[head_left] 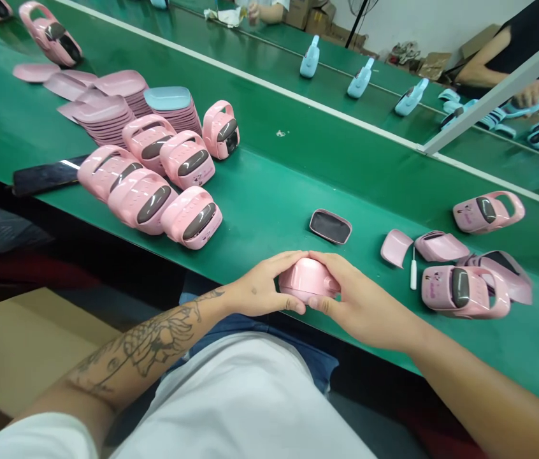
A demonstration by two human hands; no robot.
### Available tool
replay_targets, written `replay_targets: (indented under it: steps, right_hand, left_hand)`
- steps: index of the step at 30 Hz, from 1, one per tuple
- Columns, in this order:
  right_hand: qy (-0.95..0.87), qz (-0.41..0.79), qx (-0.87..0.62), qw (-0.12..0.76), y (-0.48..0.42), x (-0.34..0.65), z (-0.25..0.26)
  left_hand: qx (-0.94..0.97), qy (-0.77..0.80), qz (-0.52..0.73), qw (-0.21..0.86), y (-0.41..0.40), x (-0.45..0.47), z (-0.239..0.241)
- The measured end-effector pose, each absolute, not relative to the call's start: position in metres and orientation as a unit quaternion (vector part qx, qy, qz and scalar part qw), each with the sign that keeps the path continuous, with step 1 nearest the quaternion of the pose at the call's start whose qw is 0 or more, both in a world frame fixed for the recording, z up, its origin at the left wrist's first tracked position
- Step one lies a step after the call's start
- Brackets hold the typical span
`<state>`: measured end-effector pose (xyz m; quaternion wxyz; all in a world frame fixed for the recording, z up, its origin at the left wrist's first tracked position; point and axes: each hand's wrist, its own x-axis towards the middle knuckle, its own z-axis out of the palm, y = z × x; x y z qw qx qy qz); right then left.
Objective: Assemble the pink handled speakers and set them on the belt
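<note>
Between both palms, at the near edge of the green table, I grip a pink plastic housing [308,278]. My left hand [264,285] wraps its left side, thumb along the lower edge. My right hand [353,294] closes round the right side, its thumb near the left one. The underside of the housing is hidden. Just beyond lies a pink-rimmed cover [330,226] with a dark inside. To the right rest a curved pink cover [396,248], a small white-handled screwdriver [413,273] and a pink handled housing [463,292] with a dark window.
Several pink handled housings [143,201] stand at the left, before stacked pink covers [107,121] and a blue-topped stack [169,99]. A dark flat object [47,177] lies beside them. Beyond the white strip [250,70] stand blue housings [310,58]; a co-worker's hand [530,94] touches blue parts.
</note>
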<state>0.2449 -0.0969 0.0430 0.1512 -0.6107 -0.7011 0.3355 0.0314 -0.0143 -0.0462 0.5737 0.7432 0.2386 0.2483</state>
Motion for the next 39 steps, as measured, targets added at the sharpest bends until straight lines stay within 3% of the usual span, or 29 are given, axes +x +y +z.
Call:
replay_targets:
  steps: [8, 17, 21, 25, 31, 36, 39]
  right_hand:
    - [-0.618, 0.411, -0.651, 0.159, -0.095, 0.249, 0.044]
    - [-0.71, 0.323, -0.593, 0.202, -0.098, 0.248, 0.033]
    - [-0.686, 0.269, -0.645, 0.203, -0.095, 0.249, 0.022]
    - [-0.666, 0.22, -0.678, 0.222, -0.102, 0.246, 0.001]
    - [-0.702, 0.144, -0.651, 0.251, -0.106, 0.229, -0.008]
    - [-0.669, 0.171, -0.672, 0.267, -0.107, 0.224, -0.012]
    - [-0.669, 0.123, -0.666, 0.305, -0.11, 0.219, -0.023]
  left_hand:
    - [0.724, 0.261, 0.252, 0.586, -0.024, 0.04, -0.027]
    - [0.712, 0.236, 0.271, 0.604, -0.012, 0.041, -0.036]
    - [0.699, 0.248, 0.267, 0.615, -0.005, 0.037, -0.05]
    - [0.662, 0.262, 0.34, 0.615, -0.014, 0.043, -0.057]
    - [0.655, 0.325, 0.452, 0.51, -0.02, 0.071, -0.05]
    - [0.616, 0.349, 0.464, 0.532, -0.016, 0.081, -0.046]
    - [0.591, 0.357, 0.483, 0.538, -0.017, 0.084, -0.045]
